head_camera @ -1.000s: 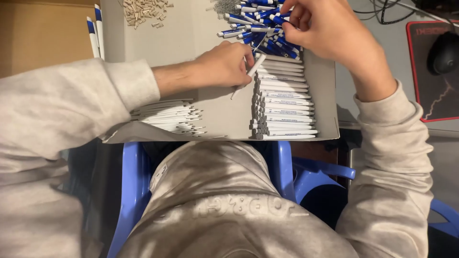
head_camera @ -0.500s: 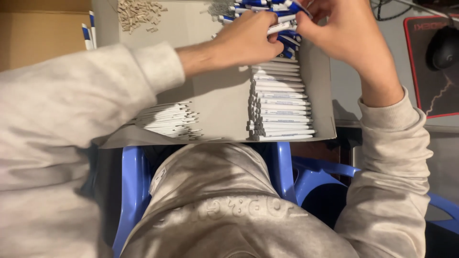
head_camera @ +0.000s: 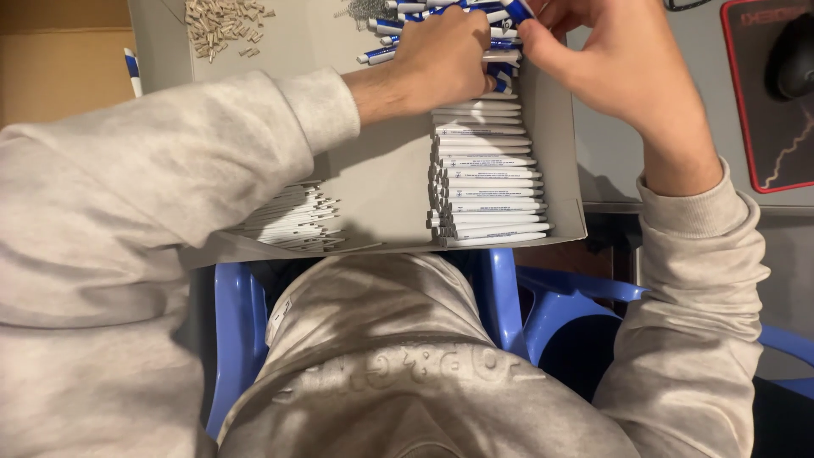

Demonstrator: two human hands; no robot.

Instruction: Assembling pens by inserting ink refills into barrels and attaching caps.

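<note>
**Both hands in the pen pile, far end of the tray**

My left hand (head_camera: 445, 55) is curled knuckles-up over the heap of blue-and-white pens (head_camera: 432, 25) at the top of the grey tray (head_camera: 381, 178). Its fingers are bent down into the heap; they look closed on a pen but the grip is hidden, so I can't tell for sure. My right hand (head_camera: 619, 59) comes in from the right; thumb and forefinger pinch the blue end of a pen at the heap's right edge. The hands are nearly touching.

Key relation: the loose pens lie just under and between my fingers, long axes mostly left-right, some skewed. The left hand sits right on the heap; the right is at its edge.

Just nearer me: a neat stack of white pens (head_camera: 487, 174), axes left-right, against the tray's right wall. Bottom left of the tray: a second batch of white barrels (head_camera: 292, 220), half under my sleeve.

Top left: a scatter of small beige parts (head_camera: 222, 21). Next to it, a small grey clump, too small to identify.

Right, on the table (head_camera: 610, 144): a black pad with red border (head_camera: 776, 110), dark mouse (head_camera: 793, 64) on it. Printing on the white pens: thin blue lines.
</note>
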